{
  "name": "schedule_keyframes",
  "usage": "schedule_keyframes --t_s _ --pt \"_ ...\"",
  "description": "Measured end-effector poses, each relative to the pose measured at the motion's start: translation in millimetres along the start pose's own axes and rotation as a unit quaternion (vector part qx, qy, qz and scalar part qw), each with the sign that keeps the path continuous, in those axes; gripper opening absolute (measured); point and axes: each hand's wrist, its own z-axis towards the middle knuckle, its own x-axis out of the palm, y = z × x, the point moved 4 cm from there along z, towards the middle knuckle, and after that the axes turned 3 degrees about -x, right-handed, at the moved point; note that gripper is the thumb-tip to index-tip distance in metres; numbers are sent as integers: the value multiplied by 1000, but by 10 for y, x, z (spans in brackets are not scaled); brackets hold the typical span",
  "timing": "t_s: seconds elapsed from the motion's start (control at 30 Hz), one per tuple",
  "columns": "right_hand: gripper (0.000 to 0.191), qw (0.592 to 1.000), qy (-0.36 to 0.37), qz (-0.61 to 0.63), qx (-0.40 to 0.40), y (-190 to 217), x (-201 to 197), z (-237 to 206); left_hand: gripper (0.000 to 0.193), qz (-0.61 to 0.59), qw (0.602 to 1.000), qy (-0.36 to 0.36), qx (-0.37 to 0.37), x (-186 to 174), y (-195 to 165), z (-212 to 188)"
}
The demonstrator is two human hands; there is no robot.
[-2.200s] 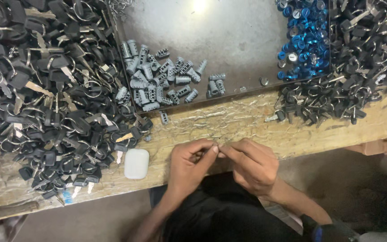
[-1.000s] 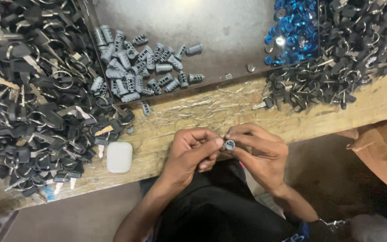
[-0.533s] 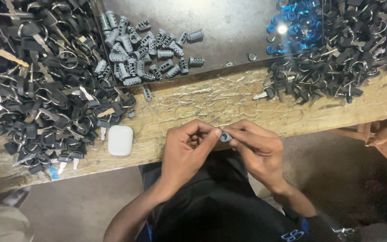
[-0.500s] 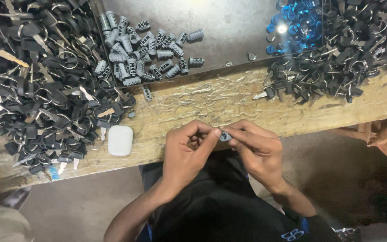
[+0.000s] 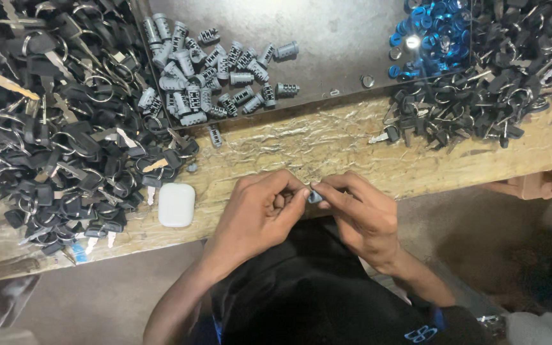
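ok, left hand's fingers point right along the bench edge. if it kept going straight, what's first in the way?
The small grey metal part pinched at its fingertips, then straight behind it the right hand, whose fingers meet it from the other side. Depth looks level.

Grey metal cylinders (image 5: pixel 218 80) on a dark grey tray (image 5: pixel 340 45); shiny blue caps (image 5: pixel 432 35); black-headed keys (image 5: pixel 59 128) with silver blades and rings; white case (image 5: pixel 176 204); pale, streaked wooden bench (image 5: pixel 327 147); black shirt (image 5: pixel 314 294) with blue trim.
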Motion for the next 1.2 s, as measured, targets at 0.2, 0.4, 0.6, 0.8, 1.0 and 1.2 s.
schedule_keyframes --t_s 0.2,0.4,0.6,0.8,1.0,1.2 --pt "37 989 3 128 80 -86 63 23 13 -302 935 110 -153 -25 214 61" --pt "40 997 29 70 20 4 101 122 12 -181 968 118 -126 -191 143 84" --pt "39 998 24 49 24 40 137 199 11 14 999 -17 35 -198 -22 -18" --pt "36 997 -78 -22 -15 123 192 97 26 53 943 -201 260 48 -120 -161" --pt "36 964 -58 -180 -188 73 238 59 10 -424 904 -38 -36 213 447 27" --pt "16 950 -82 -300 -23 -517 -562 729 5 -349 928 -117 -59 248 711 83"
